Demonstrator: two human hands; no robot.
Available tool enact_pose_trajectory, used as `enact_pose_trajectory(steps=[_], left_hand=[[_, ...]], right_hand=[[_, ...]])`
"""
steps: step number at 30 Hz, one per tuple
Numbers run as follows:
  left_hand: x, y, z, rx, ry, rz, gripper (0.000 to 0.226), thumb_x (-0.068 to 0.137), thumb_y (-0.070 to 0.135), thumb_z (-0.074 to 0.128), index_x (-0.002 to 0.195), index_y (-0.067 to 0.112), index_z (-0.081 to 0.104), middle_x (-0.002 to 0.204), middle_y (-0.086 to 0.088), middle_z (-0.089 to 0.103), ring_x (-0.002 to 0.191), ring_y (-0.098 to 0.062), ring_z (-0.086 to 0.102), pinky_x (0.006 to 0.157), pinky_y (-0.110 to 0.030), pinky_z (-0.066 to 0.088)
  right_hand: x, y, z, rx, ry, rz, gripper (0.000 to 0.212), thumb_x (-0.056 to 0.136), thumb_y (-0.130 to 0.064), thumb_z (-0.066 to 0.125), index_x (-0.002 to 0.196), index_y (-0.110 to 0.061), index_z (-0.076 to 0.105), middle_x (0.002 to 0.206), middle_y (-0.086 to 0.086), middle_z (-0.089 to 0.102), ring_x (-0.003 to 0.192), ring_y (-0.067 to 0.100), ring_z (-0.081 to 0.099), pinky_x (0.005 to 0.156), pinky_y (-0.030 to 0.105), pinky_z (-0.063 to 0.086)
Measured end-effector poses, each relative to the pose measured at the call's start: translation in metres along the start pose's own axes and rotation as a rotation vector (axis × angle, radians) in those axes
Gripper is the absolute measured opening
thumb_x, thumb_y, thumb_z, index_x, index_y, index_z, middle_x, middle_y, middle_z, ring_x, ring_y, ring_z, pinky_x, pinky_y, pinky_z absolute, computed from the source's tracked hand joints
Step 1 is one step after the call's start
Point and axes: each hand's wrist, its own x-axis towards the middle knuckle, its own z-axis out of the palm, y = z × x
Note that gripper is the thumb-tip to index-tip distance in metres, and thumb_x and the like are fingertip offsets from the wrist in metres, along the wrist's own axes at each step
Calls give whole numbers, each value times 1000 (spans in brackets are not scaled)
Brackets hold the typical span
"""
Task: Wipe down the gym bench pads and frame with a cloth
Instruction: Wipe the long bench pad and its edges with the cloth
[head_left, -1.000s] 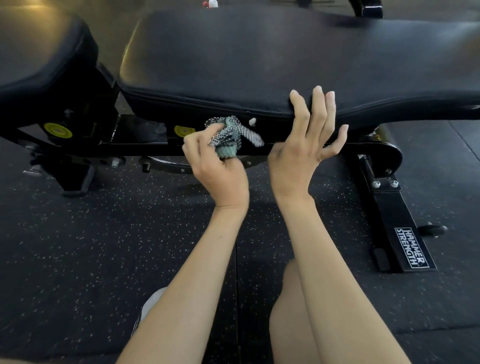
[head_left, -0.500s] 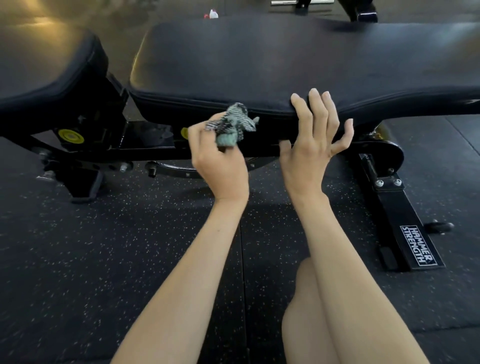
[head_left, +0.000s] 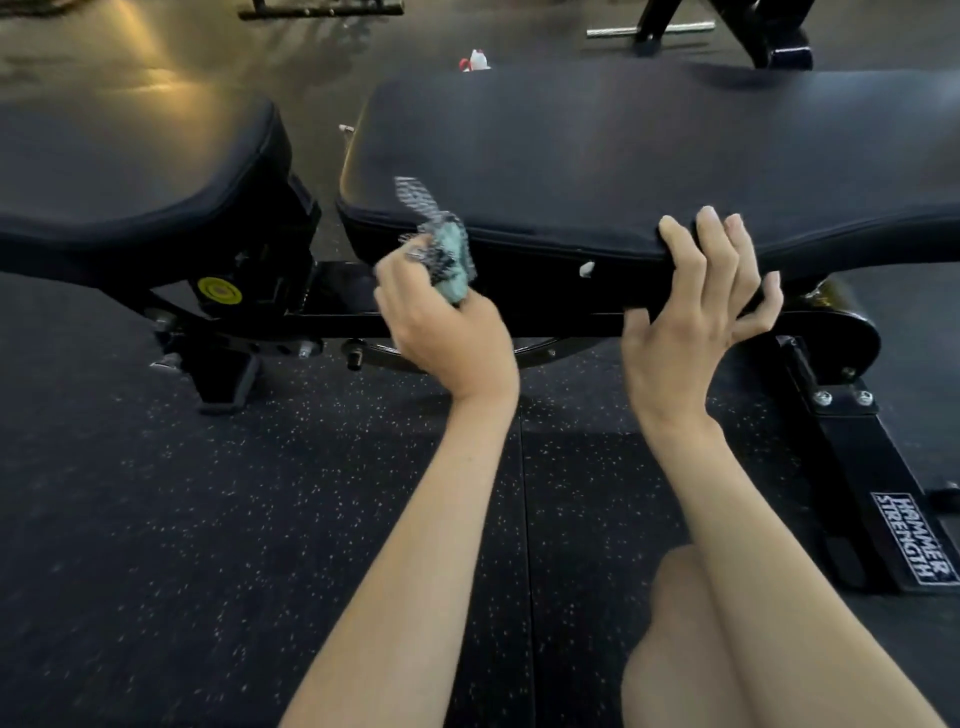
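Cloth of crumpled grey-and-teal patterned fabric (head_left: 441, 254) is pinched in the left grip (head_left: 447, 332), against the front edge of the long black padded bench cushion (head_left: 623, 156), probably to wipe it. The right grip (head_left: 685, 322), fingers spread, rests on this edge, apparently for support.

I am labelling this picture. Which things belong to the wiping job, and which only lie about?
Job: cloth, left hand, right hand, long pad, seat pad, frame.
Lying about: bottle, bar, both on the floor behind.

Matt black padded bench pad (head_left: 649, 156), glossy metal frame (head_left: 337, 319), woven cloth (head_left: 441, 249).
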Motion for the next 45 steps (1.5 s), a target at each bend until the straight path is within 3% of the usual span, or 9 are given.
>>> enact_pose_trajectory(steps=[6,9,12,15,21,26,33,38,45], left_hand=[[-59,18,-4,-17,-370,310,34,63,-20,55,85,2,67,80,-6,62,73,-21,48,63,-26,44],[-70,33,-14,27,-411,514,67,20,-29,57,74,10,67,70,0,68,79,-7,40,91,-22,52],[-43,20,-9,11,-348,362,30,74,-21,52,89,2,66,85,-14,65,78,-3,43,80,-41,53],[-18,19,4,-47,-119,161,38,68,-21,49,94,1,66,93,-8,64,82,-12,41,80,-11,38],[-45,30,13,-86,-209,334,47,66,-22,43,92,5,72,96,-1,70,78,-18,43,75,-16,33],[-71,42,3,-170,-462,447,29,80,-11,54,100,1,71,102,-9,70,82,-26,54,77,-34,48],[-37,16,-2,-107,-265,305,43,77,-19,46,108,0,66,107,-8,67,92,-16,48,78,-31,50],[-57,24,3,-73,-430,420,37,82,-14,44,106,-2,67,108,-11,68,84,-25,52,83,-16,38],[-53,16,-1,-48,-571,730,20,92,-1,55,104,-1,70,113,-10,69,85,-21,47,81,-29,49]], right_hand=[[-1,2,-2,48,-16,-15,77,62,0,62,131,-26,42,141,3,49,138,15,28,112,35,-1],[0,2,-2,88,32,11,44,89,-16,58,129,-29,43,139,2,52,136,13,31,111,35,0],[1,7,-1,29,4,-39,70,70,-3,72,130,-26,45,139,2,51,136,14,31,111,37,2],[-1,7,-2,-23,-2,-45,84,56,6,68,130,-26,43,138,-1,50,136,14,32,112,38,4],[0,7,1,1,28,-64,75,65,0,74,129,-26,45,136,1,54,134,15,36,112,38,6],[5,7,0,27,92,-59,29,99,-22,50,127,-26,50,133,0,58,130,13,42,110,37,7],[-2,7,-2,0,-14,-35,83,56,8,66,129,-25,45,137,-1,53,135,13,33,111,39,6],[1,9,2,-1,21,-61,74,65,-1,79,127,-26,48,135,-1,55,133,13,38,112,38,6],[1,7,-1,91,60,-38,41,90,-17,61,128,-26,48,135,0,56,133,13,36,112,36,4]])
